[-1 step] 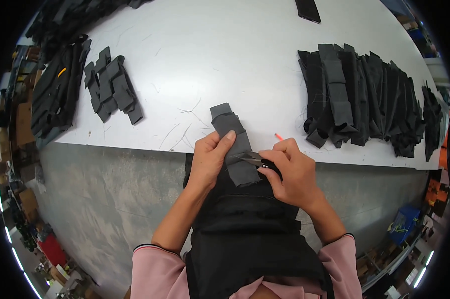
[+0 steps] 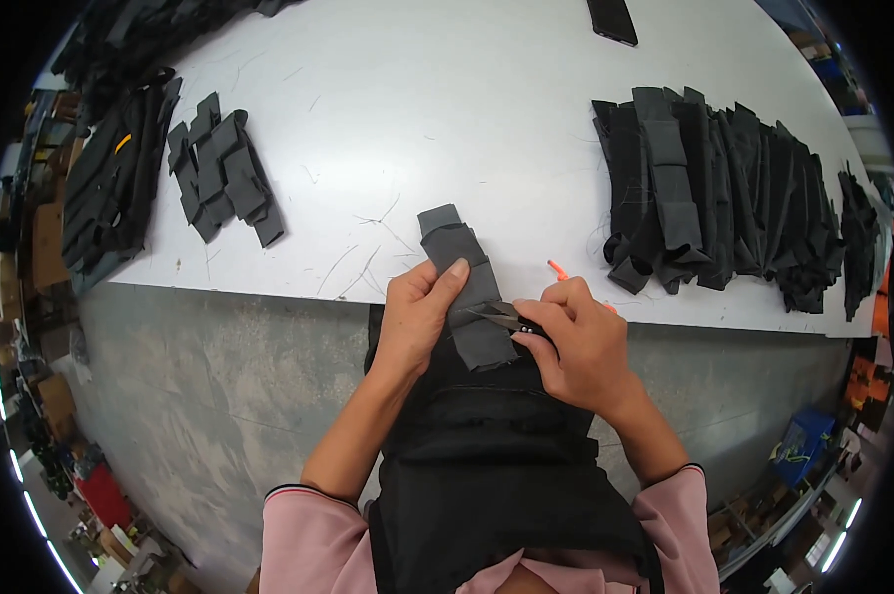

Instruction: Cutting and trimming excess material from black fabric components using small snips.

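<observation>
Pinching a dark grey fabric strip (image 2: 479,285) in the left hand (image 2: 417,312) over the near edge of the white bench (image 2: 417,119), and gripping small snips (image 2: 500,316) in the curled right hand (image 2: 584,342), pointed leftward across the strip's lower part, to the left of a pile of dark fabric pieces (image 2: 714,198).

My fabric strip (image 2: 475,282) is charcoal, my snips (image 2: 501,316) silver-bladed, my apron (image 2: 506,505) black, my sleeves (image 2: 313,543) pink with dark-edged cuffs (image 2: 313,489). The tabletop (image 2: 397,109) is white, the floor (image 2: 209,371) mottled grey; at two o'clock the strip bundle (image 2: 719,198) mixes black and charcoal.
</observation>
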Motion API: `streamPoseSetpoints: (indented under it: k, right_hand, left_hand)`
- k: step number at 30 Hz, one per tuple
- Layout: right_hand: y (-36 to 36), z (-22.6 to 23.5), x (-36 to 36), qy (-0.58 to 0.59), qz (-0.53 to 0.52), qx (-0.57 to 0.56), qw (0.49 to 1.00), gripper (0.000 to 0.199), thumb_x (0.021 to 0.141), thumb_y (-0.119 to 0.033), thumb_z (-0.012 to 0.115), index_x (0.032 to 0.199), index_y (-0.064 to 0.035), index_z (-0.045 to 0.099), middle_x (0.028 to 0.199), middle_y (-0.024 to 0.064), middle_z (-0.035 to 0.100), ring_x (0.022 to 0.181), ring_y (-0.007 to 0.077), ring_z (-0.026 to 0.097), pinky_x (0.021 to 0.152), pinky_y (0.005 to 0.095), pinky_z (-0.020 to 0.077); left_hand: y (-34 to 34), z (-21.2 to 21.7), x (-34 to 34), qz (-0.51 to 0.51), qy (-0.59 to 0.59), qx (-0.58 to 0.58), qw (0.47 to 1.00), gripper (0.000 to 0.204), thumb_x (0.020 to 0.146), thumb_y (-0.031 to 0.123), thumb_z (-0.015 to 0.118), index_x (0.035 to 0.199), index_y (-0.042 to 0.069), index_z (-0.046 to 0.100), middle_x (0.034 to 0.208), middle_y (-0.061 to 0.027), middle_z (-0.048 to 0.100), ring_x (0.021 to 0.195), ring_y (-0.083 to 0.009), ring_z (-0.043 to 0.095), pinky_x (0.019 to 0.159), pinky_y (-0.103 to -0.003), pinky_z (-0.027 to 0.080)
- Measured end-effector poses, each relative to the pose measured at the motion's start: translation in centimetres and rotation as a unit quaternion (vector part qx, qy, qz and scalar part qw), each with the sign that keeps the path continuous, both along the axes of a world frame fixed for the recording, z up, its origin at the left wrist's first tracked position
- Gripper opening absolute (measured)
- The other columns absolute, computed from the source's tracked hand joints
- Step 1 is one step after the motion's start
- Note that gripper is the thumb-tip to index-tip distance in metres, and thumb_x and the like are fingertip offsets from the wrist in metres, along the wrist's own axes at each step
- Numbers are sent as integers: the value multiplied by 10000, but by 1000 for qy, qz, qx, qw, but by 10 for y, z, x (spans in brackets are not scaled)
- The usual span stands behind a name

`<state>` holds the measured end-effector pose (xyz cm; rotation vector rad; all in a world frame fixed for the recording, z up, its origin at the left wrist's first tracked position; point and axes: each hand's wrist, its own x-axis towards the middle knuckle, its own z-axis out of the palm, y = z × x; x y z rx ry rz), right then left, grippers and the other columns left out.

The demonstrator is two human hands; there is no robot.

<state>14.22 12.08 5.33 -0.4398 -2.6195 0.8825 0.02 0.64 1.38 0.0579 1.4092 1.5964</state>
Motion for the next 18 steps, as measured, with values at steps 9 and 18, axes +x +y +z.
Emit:
streamPoseSetpoints:
  k: [9, 18]
  right_hand:
    - [2, -5, 0, 26, 43, 38, 998, 306, 637, -51, 732, 931, -72, 648, 704, 43, 493, 556, 193, 506, 487, 290, 395]
    - [-1, -5, -2, 18, 49, 35, 998, 285, 634, -77, 742, 904, -82, 650, 679, 37, 478, 537, 192, 493, 468, 296, 384]
  left_hand:
    - [-2, 0, -2, -33, 17, -14, 999, 217, 905, 199, 590, 864, -8, 643, 764, 23, 613, 676, -20, 485, 592, -191, 405]
    - [-2, -3, -1, -72, 10, -20, 997, 217, 912, 184, 576, 872, -19, 643, 765, 20, 616, 677, -20, 488, 593, -193, 407]
